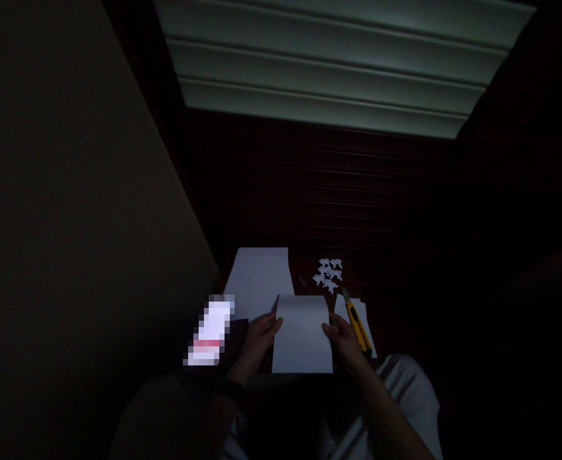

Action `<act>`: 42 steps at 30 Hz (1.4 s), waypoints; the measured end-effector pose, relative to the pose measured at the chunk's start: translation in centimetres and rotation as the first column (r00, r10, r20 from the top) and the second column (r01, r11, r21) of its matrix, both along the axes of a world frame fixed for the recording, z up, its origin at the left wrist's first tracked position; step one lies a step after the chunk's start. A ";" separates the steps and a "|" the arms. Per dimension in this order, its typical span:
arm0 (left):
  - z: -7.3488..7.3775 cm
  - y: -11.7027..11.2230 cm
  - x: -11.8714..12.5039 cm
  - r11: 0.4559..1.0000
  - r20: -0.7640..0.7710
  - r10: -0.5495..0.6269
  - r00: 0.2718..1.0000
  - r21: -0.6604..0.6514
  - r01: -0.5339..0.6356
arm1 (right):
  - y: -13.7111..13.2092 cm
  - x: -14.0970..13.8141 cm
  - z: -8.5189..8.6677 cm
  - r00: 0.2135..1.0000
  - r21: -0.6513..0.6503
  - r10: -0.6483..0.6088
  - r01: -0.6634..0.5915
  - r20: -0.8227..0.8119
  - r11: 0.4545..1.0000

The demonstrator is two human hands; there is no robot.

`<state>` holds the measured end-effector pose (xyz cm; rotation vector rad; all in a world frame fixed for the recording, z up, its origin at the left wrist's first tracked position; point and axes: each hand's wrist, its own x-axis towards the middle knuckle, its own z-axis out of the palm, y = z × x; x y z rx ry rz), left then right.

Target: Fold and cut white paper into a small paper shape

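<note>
A white sheet of paper (pixel 302 335) lies in front of me on a dark wooden surface (pixel 309 217). My left hand (pixel 257 342) grips its left edge, fingers curled over the paper. My right hand (pixel 343 338) holds the right edge the same way. A yellow utility knife (pixel 357 322) lies just right of my right hand, on another piece of white paper (pixel 364 319).
A larger white sheet (pixel 259 278) lies behind the held one. Several small white paper cut-outs (pixel 328 273) sit in a cluster further back. A lit phone screen (pixel 210 332) glows at my left. A wall (pixel 70 223) rises on the left; the room is very dark.
</note>
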<state>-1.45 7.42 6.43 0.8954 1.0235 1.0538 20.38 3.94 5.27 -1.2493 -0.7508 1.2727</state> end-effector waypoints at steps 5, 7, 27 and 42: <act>0.4 0.0 0.0 1.000 0.034 -0.013 0.999 -0.013 0.014 | -0.2 -0.2 0.3 0.997 0.032 0.057 -0.055 -0.050 0.998; 0.5 0.0 -0.1 1.000 0.025 -0.019 1.000 -0.013 0.019 | -0.2 -0.2 0.2 0.992 0.045 0.109 -0.107 -0.064 0.993; -0.6 0.3 -0.2 0.995 -0.049 -0.099 0.994 0.024 0.100 | 0.0 0.5 -0.5 0.980 0.021 0.094 -0.092 -0.176 0.996; -0.3 0.2 -0.2 0.996 -0.060 -0.077 0.995 0.042 0.080 | 0.0 0.7 0.6 0.949 0.009 0.282 -0.284 -0.140 0.959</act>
